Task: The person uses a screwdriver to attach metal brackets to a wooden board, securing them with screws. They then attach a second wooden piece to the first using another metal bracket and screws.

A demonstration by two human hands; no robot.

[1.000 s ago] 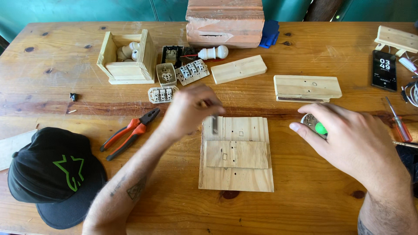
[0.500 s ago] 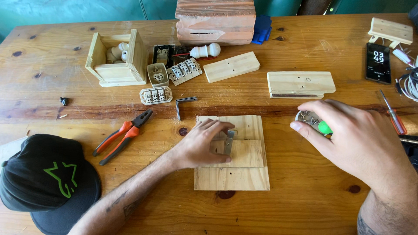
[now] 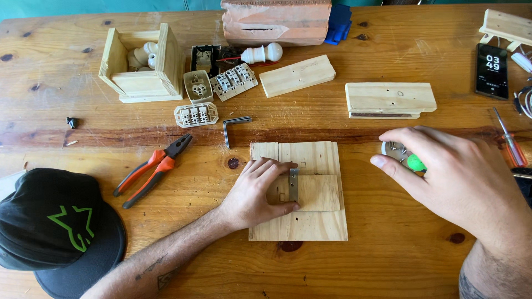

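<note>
Both forearms bare, no sleeves. Left hand (image 3: 256,192): dark tattoo on forearm, toward 7 o'clock. Right hand (image 3: 463,177): tattoo at wrist.
</note>
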